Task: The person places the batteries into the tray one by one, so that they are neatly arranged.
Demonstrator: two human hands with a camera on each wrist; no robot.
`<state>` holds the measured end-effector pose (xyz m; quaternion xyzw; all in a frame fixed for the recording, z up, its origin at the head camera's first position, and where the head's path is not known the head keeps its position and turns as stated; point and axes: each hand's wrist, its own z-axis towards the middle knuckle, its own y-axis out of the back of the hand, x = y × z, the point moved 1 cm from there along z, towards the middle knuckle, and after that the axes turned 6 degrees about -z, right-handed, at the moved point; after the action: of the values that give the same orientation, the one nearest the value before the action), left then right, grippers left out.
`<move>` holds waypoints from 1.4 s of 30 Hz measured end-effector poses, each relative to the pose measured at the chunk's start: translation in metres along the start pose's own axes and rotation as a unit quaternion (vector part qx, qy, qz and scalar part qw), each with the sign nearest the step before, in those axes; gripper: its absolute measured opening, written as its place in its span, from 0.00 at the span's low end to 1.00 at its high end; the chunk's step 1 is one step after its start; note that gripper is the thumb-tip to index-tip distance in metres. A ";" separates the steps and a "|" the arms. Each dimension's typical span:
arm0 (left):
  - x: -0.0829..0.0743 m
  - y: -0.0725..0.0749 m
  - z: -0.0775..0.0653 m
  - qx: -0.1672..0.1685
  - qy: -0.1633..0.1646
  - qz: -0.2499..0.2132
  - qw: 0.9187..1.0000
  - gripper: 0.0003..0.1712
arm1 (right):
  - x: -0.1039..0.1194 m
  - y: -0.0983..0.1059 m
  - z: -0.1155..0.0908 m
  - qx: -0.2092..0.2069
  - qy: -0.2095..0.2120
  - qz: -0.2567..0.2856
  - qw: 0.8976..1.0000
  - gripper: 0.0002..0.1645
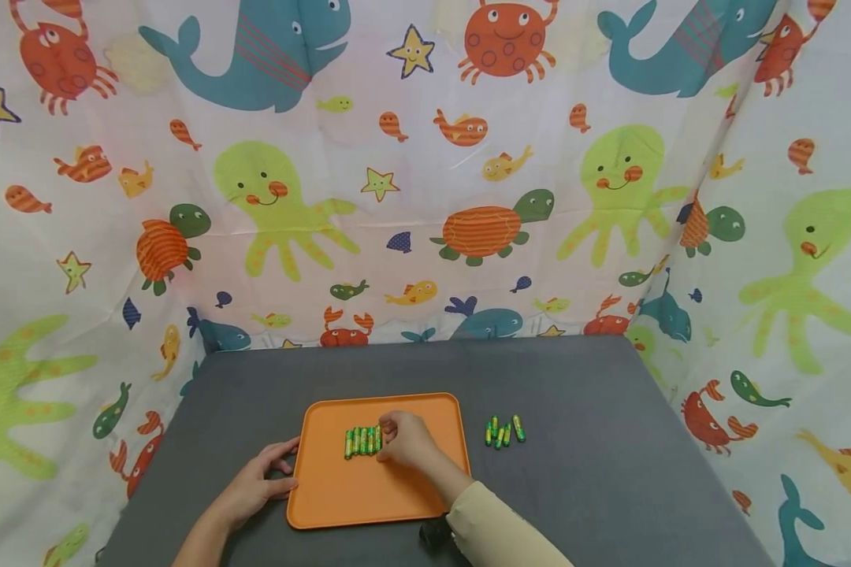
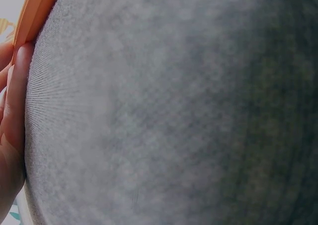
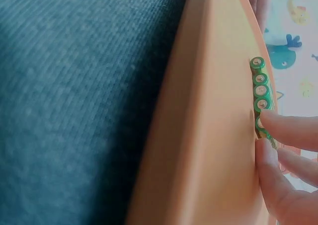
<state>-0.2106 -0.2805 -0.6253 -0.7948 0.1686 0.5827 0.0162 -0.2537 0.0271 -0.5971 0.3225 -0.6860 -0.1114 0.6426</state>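
Printed cloth backdrop (image 1: 411, 94) at the rear and both sides. In front of it, grey table (image 1: 574, 496). On the table, orange tray (image 1: 362, 500) with raised rim. Over the tray's near right corner, pale sleeve (image 1: 499, 524); beside it, dark object (image 1: 435, 534), not identifiable.

Left hand (image 1: 264, 476): at the tray's left edge, thumb and forefinger spread wide, tips touching; no wrap round the rim visible. Right hand (image 1: 407, 442): over the tray, finger and thumb bent in narrow at the right end of the battery row (image 1: 364, 441), apparently pinching the end battery (image 1: 379, 439).

Row laid left to right on the tray, side by side, long axes pointing away from the person. Loose batteries (image 1: 507, 435), five counted: on the table, just beyond the tray's right edge, long axes roughly fore and aft, some slanted. Governing relation: loose group to the right of both hands, right hand clearly nearer, left hand across the tray.

From the right wrist only: round metallic ends of the row, facing the near side; loose group not seen there. From the left wrist: fingertip against the tray's outer wall, down at table level; no batteries in view.
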 end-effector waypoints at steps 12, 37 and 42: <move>0.002 0.000 0.002 0.004 0.000 0.005 1.000 0.48 | -0.006 0.014 -0.007 -0.003 0.012 0.006 1.000 0.39; 0.002 0.000 0.000 0.004 -0.002 0.004 1.000 0.48 | -0.030 0.123 -0.045 -0.116 0.060 0.026 0.991 0.30; 0.004 -0.001 -0.001 0.007 -0.006 0.006 1.000 0.48 | -0.048 0.143 -0.052 -0.124 0.037 0.030 0.991 0.33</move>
<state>-0.2087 -0.2810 -0.6289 -0.7900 0.1775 0.5865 0.0192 -0.2483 0.1789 -0.5468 0.2235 -0.6515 -0.1646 0.7060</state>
